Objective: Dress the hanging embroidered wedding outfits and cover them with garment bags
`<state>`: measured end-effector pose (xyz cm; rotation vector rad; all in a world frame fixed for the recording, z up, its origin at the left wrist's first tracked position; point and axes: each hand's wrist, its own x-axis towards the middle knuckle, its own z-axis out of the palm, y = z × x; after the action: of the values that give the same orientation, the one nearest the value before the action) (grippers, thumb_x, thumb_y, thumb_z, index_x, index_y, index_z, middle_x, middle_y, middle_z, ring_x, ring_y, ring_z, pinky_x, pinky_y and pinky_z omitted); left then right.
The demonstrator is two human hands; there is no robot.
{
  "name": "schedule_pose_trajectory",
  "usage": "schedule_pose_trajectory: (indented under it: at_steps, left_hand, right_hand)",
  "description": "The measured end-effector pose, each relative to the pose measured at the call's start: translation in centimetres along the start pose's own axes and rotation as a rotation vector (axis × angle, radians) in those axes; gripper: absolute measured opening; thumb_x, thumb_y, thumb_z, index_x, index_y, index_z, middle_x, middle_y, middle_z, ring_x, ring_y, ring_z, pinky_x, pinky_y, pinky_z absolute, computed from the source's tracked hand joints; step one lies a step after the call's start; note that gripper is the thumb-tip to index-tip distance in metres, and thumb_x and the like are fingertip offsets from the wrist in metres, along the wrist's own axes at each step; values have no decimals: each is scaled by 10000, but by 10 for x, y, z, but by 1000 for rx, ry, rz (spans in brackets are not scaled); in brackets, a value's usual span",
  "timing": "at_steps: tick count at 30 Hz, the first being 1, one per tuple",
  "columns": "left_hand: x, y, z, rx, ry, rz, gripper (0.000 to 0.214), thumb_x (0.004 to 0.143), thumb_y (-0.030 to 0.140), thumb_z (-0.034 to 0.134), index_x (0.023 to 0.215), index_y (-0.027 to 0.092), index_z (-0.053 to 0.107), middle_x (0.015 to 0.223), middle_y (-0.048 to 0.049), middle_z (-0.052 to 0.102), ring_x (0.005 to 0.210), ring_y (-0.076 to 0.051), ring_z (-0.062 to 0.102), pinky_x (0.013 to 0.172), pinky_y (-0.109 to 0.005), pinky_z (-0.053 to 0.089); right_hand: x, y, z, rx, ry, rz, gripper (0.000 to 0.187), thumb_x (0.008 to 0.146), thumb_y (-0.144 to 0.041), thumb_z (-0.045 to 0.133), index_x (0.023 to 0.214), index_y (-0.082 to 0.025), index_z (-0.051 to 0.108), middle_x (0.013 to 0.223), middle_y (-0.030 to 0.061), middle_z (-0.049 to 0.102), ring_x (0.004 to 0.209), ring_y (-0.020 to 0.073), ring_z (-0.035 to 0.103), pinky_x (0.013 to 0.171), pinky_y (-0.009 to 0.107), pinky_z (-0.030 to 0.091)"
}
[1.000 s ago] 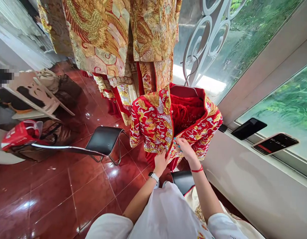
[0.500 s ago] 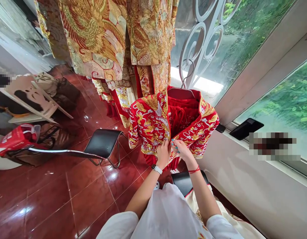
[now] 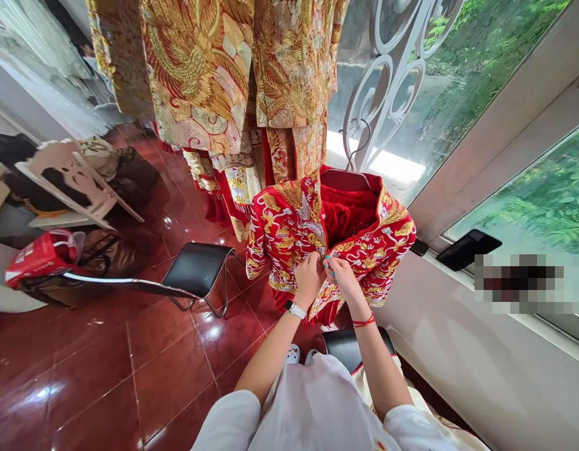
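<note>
A red jacket (image 3: 289,228) with gold and silver embroidery hangs on a hanger (image 3: 350,178) in front of me, its collar parted over red cloth inside. Both my hands meet at its front opening, about mid-chest. My left hand (image 3: 310,275), with a white watch at the wrist, pinches the left front edge. Close beside it, the fingers of my right hand (image 3: 340,275) are closed on the right front edge; a red cord circles that wrist. Any fastener between the fingertips is too small to make out.
Gold-embroidered garments (image 3: 199,81) hang behind the jacket. A black chair (image 3: 198,268) stands on the tiled floor at left, near a red bag (image 3: 45,257) and a white chair (image 3: 77,181). A black stool (image 3: 348,347) is below my right arm. A phone (image 3: 468,249) lies on the windowsill.
The view has shifted slightly. My hands stay at the jacket's front opening and have moved a little up it, with the left fingers more curled around the edge.
</note>
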<state>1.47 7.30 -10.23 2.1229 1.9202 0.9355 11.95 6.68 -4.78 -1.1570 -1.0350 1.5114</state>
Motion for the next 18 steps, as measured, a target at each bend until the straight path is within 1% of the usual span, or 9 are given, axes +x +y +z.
schedule_pose_trajectory:
  at_steps: [3, 6, 13, 18]
  left_hand:
    - [12, 5, -6, 32, -32, 55, 140, 943, 153, 525, 1033, 198, 622, 926, -69, 719, 815, -219, 702, 655, -282, 423]
    - [13, 7, -7, 34, -59, 59, 166, 943, 126, 509, 1051, 191, 618, 940, -72, 722, 823, -222, 706, 652, -284, 419]
    - [10, 6, 0, -8, -42, 56, 165, 949, 127, 494, 1048, 188, 611, 943, -78, 726, 816, -226, 706, 635, -281, 407]
    - [10, 6, 5, -44, 11, 71, 142, 988, 197, 476, 1011, 178, 615, 877, -77, 714, 752, -215, 697, 614, -277, 394]
  right_hand:
    - [0, 4, -1, 12, 19, -1, 416, 706, -541, 675, 621, -221, 422, 529, -102, 236, 468, 51, 141, 454, 239, 119]
    - [0, 5, -2, 21, 24, -3, 419, 703, -541, 673, 619, -222, 414, 528, -103, 231, 470, 51, 132, 457, 242, 116]
    - [-2, 2, -2, 20, 5, 10, 364, 697, -484, 645, 622, -222, 403, 534, -102, 231, 481, 52, 127, 474, 247, 111]
    - [3, -7, -6, 9, 10, -9, 291, 687, -439, 623, 634, -227, 431, 521, -104, 232, 474, 62, 140, 467, 249, 123]
